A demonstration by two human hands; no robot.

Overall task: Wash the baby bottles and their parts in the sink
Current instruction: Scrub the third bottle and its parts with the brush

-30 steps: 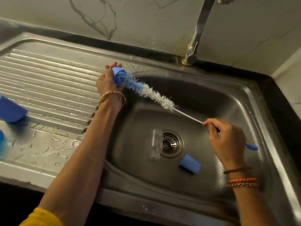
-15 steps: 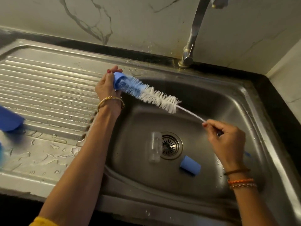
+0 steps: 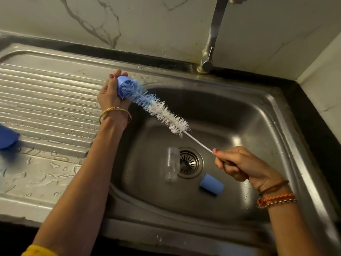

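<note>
My left grip (image 3: 110,93): curled round blue cap (image 3: 123,84), brush (image 3: 158,111) tip inside. My right grip (image 3: 238,165): pinching brush wire. Sink (image 3: 258,111) holds bottle (image 3: 171,164), second cap (image 3: 211,184).

A blue cap (image 3: 124,85), held at the basin's far left, takes the blue-and-white bottle brush (image 3: 158,109). A clear bottle (image 3: 172,164) and another blue cap (image 3: 211,185) lie by the drain.

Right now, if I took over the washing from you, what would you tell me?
Left hand grips a blue cap with the bottle brush tip pushed inside. Right hand pinches the brush's wire stem. In the sink a clear bottle lies by the drain, a second blue cap near it. Another blue piece sits on the drainboard. Tap isn't running. Left: finish this cap, then the basin's bottle and cap.
</note>
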